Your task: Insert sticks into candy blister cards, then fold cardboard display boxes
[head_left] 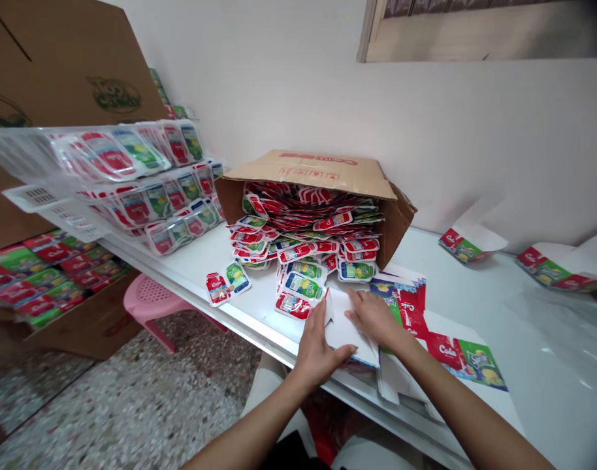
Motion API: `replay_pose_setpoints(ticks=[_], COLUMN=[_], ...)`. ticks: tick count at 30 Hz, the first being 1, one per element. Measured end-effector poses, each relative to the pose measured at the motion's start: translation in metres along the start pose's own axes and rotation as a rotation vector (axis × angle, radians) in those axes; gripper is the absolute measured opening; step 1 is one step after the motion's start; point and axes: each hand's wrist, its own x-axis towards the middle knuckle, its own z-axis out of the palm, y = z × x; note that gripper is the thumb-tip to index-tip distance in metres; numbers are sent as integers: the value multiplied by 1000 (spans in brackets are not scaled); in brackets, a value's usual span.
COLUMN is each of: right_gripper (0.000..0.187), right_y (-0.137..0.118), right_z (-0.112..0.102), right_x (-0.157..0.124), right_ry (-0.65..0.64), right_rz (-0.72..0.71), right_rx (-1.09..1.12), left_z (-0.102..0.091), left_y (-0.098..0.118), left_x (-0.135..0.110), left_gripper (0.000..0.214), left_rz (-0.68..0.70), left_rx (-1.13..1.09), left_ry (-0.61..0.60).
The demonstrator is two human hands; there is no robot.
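Note:
A small folding carton (360, 343), its white inner side facing up, lies at the table's front edge between my hands. My left hand (317, 349) grips its left side, fingers along the edge and thumb across the near part. Curled over the far right part is my right hand (374, 318), its fingertips on the white card. Flat printed carton blanks (467, 359) with Cola and Sprite pictures lie beneath and beside my right forearm. Just beyond my left fingers, several can-shaped sachets (303, 287) spill from a tipped cardboard box (322, 171).
Two sachets (227, 282) lie apart on the white table (264, 326). Clear packs of sachets (176, 196) are stacked at left, near a large brown carton (73, 59) and a pink stool (154, 300). Opened display cartons (467, 245) stand along the wall at right.

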Motion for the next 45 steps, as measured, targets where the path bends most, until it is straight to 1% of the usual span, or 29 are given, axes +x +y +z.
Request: replay_pose_setpoints(ticks=[5,8,10,12,16,18,22,23,24,26,29,32,34,37,40,42,45], right_gripper=[53,47,44,44,51,53,69,70,69,65,68,76,74,60,52,50,47], right_y=[-3,-2,-3,-5,-8,-5,4,5,5,4,-1,-4,-4,-5,-5,-2,6], right_z=[-6,-13,-15,-15,-15,-18,-25,-25,-25,-21,-15,-12,-14,-19,-23,-28,-42], right_x=[4,5,5,5,2,-1,-4,-4,-4,-3,-5,-8,-11,-13,-16,-18,-22], right_ry=[-16,-31,-32,-30,-54,-86,-158,-169,-176,-183,-178,-178,-193,-192,-164,-124,-74], right_rz=[-59,-94,-98,-86,-85,-115,-196,-199,-184,-110,-6,-11,-38,7,59,12,-77], right_rx=[-98,-117,-129,-141,-129,-105,-15,7,18,-1,-55,-53,-14,51,67,136,414], left_z=[0,1,2,3,4,4,5,6,6,7,6,7,9,13,14,11,5], left_y=[0,0,0,-1,-1,-2,-4,-5,-6,-8,-10,-12,-13,-15,-14,-12,-8], left_x=[-5,-7,-8,-7,-9,-12,-17,-17,-18,-20,-25,-31,-35,-38,-40,-42,-43], left_gripper=[104,101,100,101,99,99,101,102,103,105,99,89,86,83,82,83,89], left_rz=[-56,-77,-83,-83,-77,-82,-98,-108,-118,-135,-149,-153,-148,-130,-70,9,162], left_rx=[11,3,0,-1,1,-10,-61,-75,-93,-141,-242,-346,-363,-317,-271,-249,-194], left_ry=[11,21,29,43,59,67,101,108,114,112,105,116,125,145,164,172,188])
